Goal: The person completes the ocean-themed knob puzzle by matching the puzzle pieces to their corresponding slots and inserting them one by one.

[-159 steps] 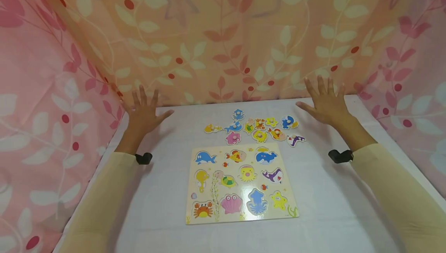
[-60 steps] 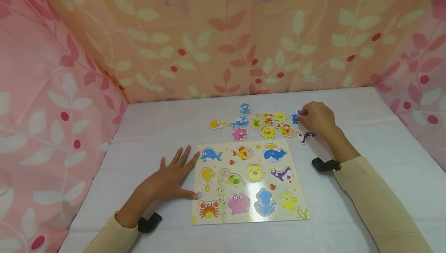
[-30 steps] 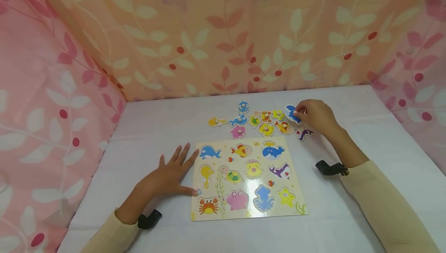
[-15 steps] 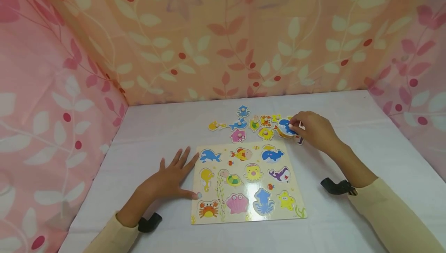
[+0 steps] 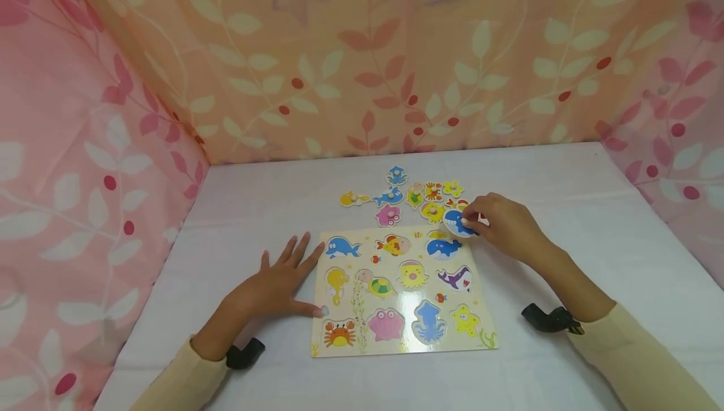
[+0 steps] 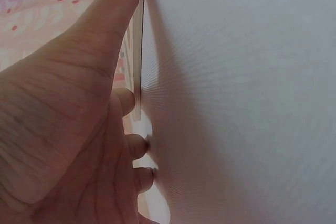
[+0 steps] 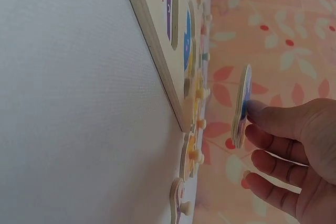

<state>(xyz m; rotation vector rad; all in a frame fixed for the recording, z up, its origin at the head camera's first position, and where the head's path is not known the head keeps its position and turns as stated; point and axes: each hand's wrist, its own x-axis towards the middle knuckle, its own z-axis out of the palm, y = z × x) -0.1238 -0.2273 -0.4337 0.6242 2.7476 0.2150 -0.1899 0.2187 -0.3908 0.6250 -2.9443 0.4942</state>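
My right hand [image 5: 506,225] pinches a blue whale puzzle piece [image 5: 455,225] by its knob. In the head view the piece overlaps the puzzle board's top right corner, close to the printed whale recess [image 5: 444,248]. The right wrist view shows this whale piece [image 7: 241,108] raised off the table, its face turned toward the thumb and fingers. The pale wooden puzzle board [image 5: 362,345] lies flat, with sea animals pictured in its recesses. My left hand [image 5: 271,288] is spread at the board's left edge, thumb and forefinger touching it; in the left wrist view the thumb lies along the edge.
Behind the board lie several knobbed pieces, among them a squid [image 5: 397,176], a dolphin [image 5: 389,197], a pink shell [image 5: 388,215], a seahorse [image 5: 354,198], a crab [image 5: 433,191] and a starfish [image 5: 452,188]. Patterned curtains [image 5: 339,59] enclose the white table [image 5: 260,210].
From wide apart, both hands came in; the left settled at the board's edge. The right picked up the whale piece and carried it leftward and nearer, to the board's top right corner.
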